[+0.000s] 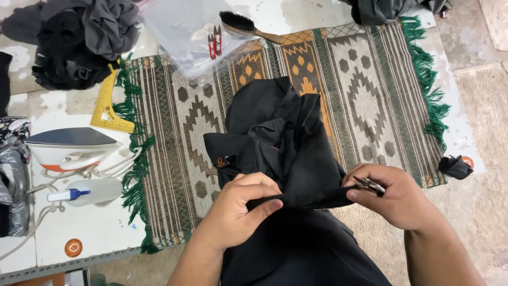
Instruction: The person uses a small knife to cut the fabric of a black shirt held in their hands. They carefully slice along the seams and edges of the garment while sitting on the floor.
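Left hand point(241, 204) pinching black garment point(286, 153) hem, right hand point(394, 196) gripping it plus half-hidden, perhaps metal snips point(370, 185)

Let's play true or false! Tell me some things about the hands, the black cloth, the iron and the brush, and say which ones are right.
1. Both hands pinch a strip of the black garment. True: the left hand and right hand stretch it between them.
2. The right hand also holds a small metal tool. True.
3. The iron stands on the patterned rug. False: it sits on the white surface left of the rug.
4. The brush lies on the garment. False: it lies at the rug's far edge, apart from the garment.
5. The red snips are in the left hand. False: they lie near the brush.
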